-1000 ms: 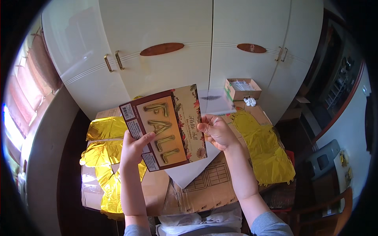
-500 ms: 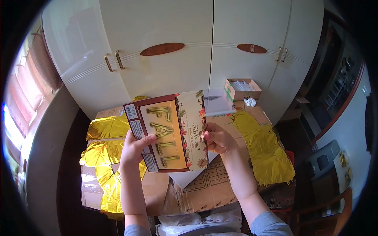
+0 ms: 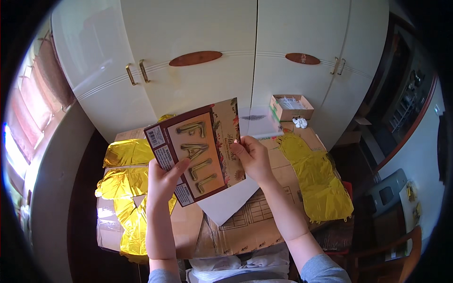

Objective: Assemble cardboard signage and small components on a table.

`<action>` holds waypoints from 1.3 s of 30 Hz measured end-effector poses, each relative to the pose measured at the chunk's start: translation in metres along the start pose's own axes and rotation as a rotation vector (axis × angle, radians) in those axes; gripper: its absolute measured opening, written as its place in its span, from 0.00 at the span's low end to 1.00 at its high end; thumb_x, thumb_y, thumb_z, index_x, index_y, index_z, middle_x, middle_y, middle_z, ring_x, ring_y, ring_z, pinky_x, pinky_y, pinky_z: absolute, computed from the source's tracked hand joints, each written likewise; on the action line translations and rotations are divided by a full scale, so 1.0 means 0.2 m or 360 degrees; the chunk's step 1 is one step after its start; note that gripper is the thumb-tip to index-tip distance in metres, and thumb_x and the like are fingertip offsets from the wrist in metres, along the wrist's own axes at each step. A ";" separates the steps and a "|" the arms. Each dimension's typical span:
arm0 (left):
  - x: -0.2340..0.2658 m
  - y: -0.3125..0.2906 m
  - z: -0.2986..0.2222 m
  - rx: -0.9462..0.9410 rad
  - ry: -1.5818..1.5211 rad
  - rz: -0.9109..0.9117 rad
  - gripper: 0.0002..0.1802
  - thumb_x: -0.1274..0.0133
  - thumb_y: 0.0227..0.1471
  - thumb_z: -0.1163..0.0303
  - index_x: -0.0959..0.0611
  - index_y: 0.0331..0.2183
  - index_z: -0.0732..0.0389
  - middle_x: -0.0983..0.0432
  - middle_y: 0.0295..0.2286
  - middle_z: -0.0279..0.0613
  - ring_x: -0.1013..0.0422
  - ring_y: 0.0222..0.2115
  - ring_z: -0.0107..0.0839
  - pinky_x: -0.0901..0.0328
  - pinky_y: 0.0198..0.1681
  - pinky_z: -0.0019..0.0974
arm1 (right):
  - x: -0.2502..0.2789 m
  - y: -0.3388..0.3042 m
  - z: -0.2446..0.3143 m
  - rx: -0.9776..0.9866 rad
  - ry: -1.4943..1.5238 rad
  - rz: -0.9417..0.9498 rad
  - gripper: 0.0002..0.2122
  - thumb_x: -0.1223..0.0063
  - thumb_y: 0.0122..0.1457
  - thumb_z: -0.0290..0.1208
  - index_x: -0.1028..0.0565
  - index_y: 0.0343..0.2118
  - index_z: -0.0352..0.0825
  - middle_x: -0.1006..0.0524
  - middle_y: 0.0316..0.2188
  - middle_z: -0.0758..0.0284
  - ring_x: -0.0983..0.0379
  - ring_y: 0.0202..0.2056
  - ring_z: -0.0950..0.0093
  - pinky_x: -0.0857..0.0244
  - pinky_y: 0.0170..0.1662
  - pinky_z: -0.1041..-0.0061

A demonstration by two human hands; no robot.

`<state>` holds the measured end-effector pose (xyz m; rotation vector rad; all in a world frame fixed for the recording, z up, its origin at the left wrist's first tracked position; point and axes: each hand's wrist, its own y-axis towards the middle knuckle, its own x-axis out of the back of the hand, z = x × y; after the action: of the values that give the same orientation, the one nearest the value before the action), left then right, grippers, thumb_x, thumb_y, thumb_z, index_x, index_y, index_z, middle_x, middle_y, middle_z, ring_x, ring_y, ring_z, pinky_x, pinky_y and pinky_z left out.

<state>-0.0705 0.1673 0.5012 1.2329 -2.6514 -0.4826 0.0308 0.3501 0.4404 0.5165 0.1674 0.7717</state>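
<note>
A printed balloon-banner card (image 3: 193, 155), with gold balloon letters pictured on an orange panel and leaves and red flowers along one side, is held up above the table in both hands. My left hand (image 3: 164, 181) grips its left edge, thumb lying on the printed face. At the opposite edge, my right hand (image 3: 252, 158) pinches it with the thumb in front. Behind and below the card lies a white sheet (image 3: 229, 206). Flat gold foil balloons (image 3: 125, 184) are spread at the left, partly behind my left forearm, and another gold foil balloon (image 3: 318, 181) lies at the right.
Flattened cardboard (image 3: 245, 236) covers the table. At the back are a clear plastic bag (image 3: 264, 123), an open small box (image 3: 291, 113) of white pieces and a white bundle (image 3: 299, 122). White cabinets (image 3: 198, 89) stand behind; a wooden chair (image 3: 410, 254) is at the lower right.
The card has tilted, its right edge turning away and its lower right corner rising. My right hand has shifted slightly left and up along with it; my left hand keeps its hold.
</note>
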 end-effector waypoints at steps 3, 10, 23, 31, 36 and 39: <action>-0.02 0.00 -0.01 0.0027 0.0005 -0.0012 0.10 0.47 0.41 0.78 0.23 0.31 0.68 0.25 0.26 0.38 0.31 0.25 0.20 0.36 0.30 0.25 | -0.02 0.00 -0.02 0.0290 -0.0294 -0.0185 0.11 0.52 0.54 0.32 0.32 0.22 0.29 0.35 0.16 0.72 0.43 0.20 0.84 0.46 0.24 0.84; -0.01 0.03 0.03 0.0086 0.0019 -0.0047 0.09 0.47 0.41 0.78 0.23 0.30 0.69 0.25 0.26 0.39 0.31 0.25 0.21 0.36 0.30 0.25 | -0.04 0.04 -0.11 0.0213 -0.0015 -0.0313 0.10 0.56 0.56 0.32 0.30 0.24 0.29 0.36 0.14 0.68 0.41 0.14 0.79 0.47 0.19 0.79; 0.09 0.04 0.03 -0.0137 -0.0062 -0.0272 0.10 0.46 0.40 0.78 0.23 0.30 0.69 0.26 0.26 0.39 0.31 0.26 0.23 0.37 0.31 0.26 | 0.16 -0.21 0.02 0.0038 -0.0738 0.0957 0.09 0.59 0.55 0.32 0.32 0.24 0.32 0.31 0.18 0.65 0.32 0.23 0.73 0.40 0.26 0.74; 0.04 0.02 -0.02 -0.0290 -0.0054 -0.0363 0.08 0.47 0.41 0.77 0.22 0.29 0.69 0.26 0.25 0.38 0.32 0.24 0.22 0.38 0.30 0.24 | 0.24 -0.73 -0.10 0.0136 -0.1458 0.1247 0.09 0.50 0.48 0.36 0.32 0.27 0.35 0.32 0.30 0.66 0.35 0.38 0.66 0.40 0.40 0.66; 0.02 0.11 -0.01 -0.0556 0.0708 -0.0449 0.06 0.48 0.43 0.73 0.23 0.24 0.67 0.26 0.19 0.37 0.34 0.20 0.18 0.39 0.24 0.25 | 0.22 -0.73 -0.06 0.0511 -0.1281 0.0903 0.16 0.46 0.45 0.39 0.31 0.34 0.35 0.34 0.37 0.66 0.39 0.43 0.68 0.44 0.47 0.67; -0.05 0.18 0.05 -0.0902 0.1274 -0.0420 0.03 0.48 0.40 0.74 0.24 0.23 0.62 0.29 0.16 0.41 0.33 0.16 0.34 0.38 0.20 0.30 | 0.19 -0.71 -0.13 0.0625 -0.1404 0.0829 0.19 0.48 0.46 0.38 0.32 0.40 0.34 0.36 0.46 0.64 0.41 0.48 0.67 0.47 0.51 0.67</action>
<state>-0.0930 0.1994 0.5057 1.2341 -1.5600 -0.5682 0.1374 0.3029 0.3481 1.2565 -0.6731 0.9483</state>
